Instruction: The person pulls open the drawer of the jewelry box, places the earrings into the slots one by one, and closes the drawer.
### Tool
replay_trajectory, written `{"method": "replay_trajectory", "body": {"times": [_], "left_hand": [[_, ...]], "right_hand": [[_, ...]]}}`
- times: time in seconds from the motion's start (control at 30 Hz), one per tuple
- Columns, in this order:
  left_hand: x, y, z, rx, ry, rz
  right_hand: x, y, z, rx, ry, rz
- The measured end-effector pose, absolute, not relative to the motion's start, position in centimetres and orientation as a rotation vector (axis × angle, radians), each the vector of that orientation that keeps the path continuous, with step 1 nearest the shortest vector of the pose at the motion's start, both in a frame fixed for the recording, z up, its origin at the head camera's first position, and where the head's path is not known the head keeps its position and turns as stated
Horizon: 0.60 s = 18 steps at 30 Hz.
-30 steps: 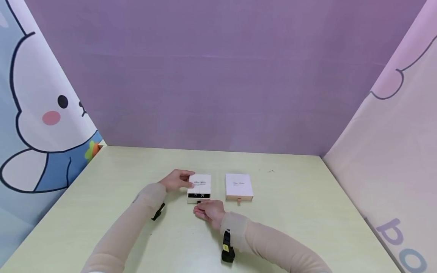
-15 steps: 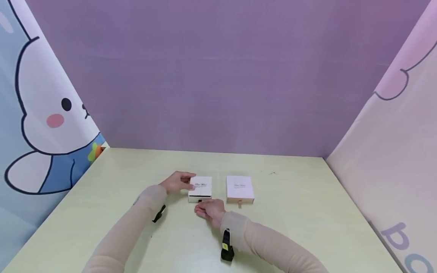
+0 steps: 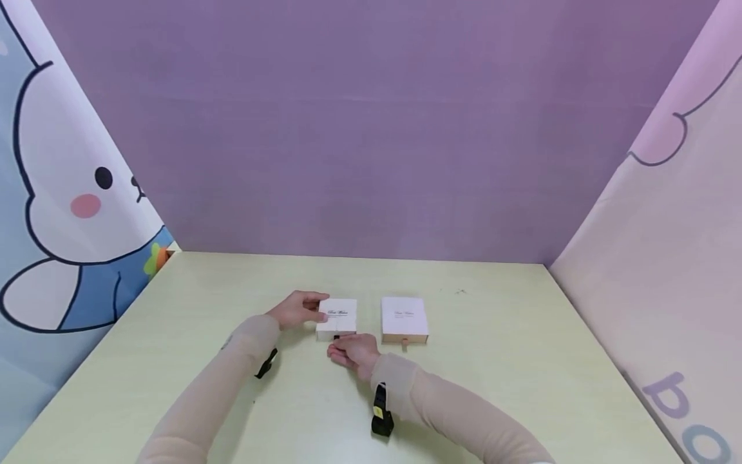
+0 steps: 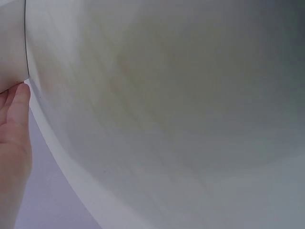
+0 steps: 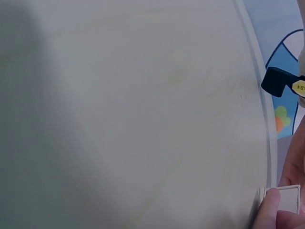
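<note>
A small white drawer box (image 3: 338,314) with dark lettering lies on the table, its drawer flush with the sleeve. A short black pull tab (image 3: 337,337) shows at its front. My left hand (image 3: 298,309) holds the box from its left side, thumb at the near part and fingers toward the far corner. In the left wrist view, fingers (image 4: 16,107) lie against a white box wall. At the front, my right hand (image 3: 355,352) touches the drawer beside the tab, fingers loosely bent. The right wrist view shows a fingertip (image 5: 270,198) against the box edge.
A second white drawer box (image 3: 404,317), with a pinkish front and tab, sits to the right of the first. The pale table (image 3: 475,374) meets a purple backdrop (image 3: 371,161) at the back. Cartoon-printed panels (image 3: 58,212) stand at both sides.
The first box's drawer has slid in; the black strip that showed between sleeve and drawer front is gone. My right hand has moved slightly forward with it. My left hand stays on the box.
</note>
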<state>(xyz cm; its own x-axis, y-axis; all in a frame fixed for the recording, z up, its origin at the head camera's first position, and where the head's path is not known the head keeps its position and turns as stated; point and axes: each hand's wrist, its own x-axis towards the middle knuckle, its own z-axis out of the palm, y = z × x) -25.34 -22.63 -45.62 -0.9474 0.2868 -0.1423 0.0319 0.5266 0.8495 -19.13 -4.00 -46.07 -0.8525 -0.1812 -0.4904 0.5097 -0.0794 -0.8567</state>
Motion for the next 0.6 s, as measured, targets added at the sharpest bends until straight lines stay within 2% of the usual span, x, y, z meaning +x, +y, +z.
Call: {"method": "replay_trajectory", "body": {"times": [0.6], "left_hand": [[-25.4, -22.3, -45.5, 0.236, 2.491, 1.373]], "right_hand": [[-19.0, -2.9, -45.7, 0.293, 1.668, -1.947]]}}
